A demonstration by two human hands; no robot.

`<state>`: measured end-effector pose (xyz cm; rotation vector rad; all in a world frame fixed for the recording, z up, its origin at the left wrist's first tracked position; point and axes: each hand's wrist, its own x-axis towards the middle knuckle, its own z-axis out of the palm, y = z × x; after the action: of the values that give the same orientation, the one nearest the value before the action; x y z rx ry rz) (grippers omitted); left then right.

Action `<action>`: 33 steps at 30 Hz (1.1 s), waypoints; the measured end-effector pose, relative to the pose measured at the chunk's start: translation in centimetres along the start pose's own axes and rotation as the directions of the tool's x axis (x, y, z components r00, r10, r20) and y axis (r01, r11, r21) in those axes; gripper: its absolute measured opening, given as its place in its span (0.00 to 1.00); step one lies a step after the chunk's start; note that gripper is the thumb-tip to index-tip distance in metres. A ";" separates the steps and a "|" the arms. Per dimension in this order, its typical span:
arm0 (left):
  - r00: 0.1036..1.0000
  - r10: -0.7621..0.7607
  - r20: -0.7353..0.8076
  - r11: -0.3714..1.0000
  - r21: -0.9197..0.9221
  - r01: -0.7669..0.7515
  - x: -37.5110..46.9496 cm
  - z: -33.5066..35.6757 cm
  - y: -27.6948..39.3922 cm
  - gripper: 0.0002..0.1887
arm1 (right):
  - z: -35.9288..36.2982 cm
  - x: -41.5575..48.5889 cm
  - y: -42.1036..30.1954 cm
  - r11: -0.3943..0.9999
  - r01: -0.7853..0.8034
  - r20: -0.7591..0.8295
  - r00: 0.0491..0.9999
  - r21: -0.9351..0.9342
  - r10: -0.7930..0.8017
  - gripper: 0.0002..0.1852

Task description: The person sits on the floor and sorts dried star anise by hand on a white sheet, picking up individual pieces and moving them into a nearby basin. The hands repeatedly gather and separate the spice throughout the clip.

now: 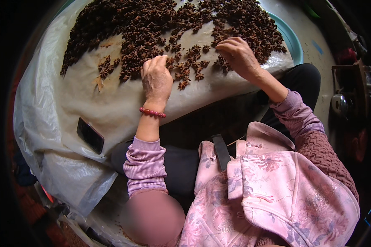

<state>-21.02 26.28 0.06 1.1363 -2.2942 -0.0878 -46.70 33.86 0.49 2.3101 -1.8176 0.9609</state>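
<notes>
Brown star anise (142, 40) is spread in a thick layer over a pale plastic sheet (111, 102). My left hand (157, 77), with a bead bracelet (152, 113) on its wrist, rests at the near edge of the layer. Its fingers curl down by the pods, and the fingertips are hidden. To the right, my right hand (239, 58) hovers over the sheet beside the right-hand heap, thumb and fingers drawn together. Whether either hand holds a pod cannot be seen. Between the hands lies a loose cluster of star anise (190, 66).
A dark smartphone (90, 136) lies on the sheet at the left. A small clump of pods (106, 67) sits near pale brown scraps (99, 84). The rim of a teal basin (292, 38) shows at the right. Cluttered items (347, 92) line the far right.
</notes>
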 end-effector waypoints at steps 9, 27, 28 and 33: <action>0.969 -0.094 0.228 0.985 -0.120 0.124 0.0 0.5 0.0 0.11 | 4.0 0.4 -5.6 0.967 0.241 0.243 0.936 0.076 -0.253 0.16; 0.971 0.072 0.228 0.977 0.178 -0.114 -2.7 -0.1 2.2 0.18 | 5.0 -4.7 -7.9 0.976 0.175 0.106 0.976 0.130 -0.189 0.17; 0.973 0.067 0.220 0.983 0.155 -0.102 -2.8 -0.6 2.0 0.17 | 5.0 -4.6 -7.8 0.971 0.191 0.114 0.972 0.142 -0.208 0.18; 0.978 -0.173 0.113 0.978 0.136 0.157 -2.1 -3.7 -1.1 0.14 | 4.6 -4.6 -8.0 0.977 0.197 0.148 0.967 0.083 -0.207 0.15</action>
<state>-17.36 27.87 1.83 1.4228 -2.3372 -0.0797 -38.09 38.44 -2.83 2.6177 -1.5791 0.8463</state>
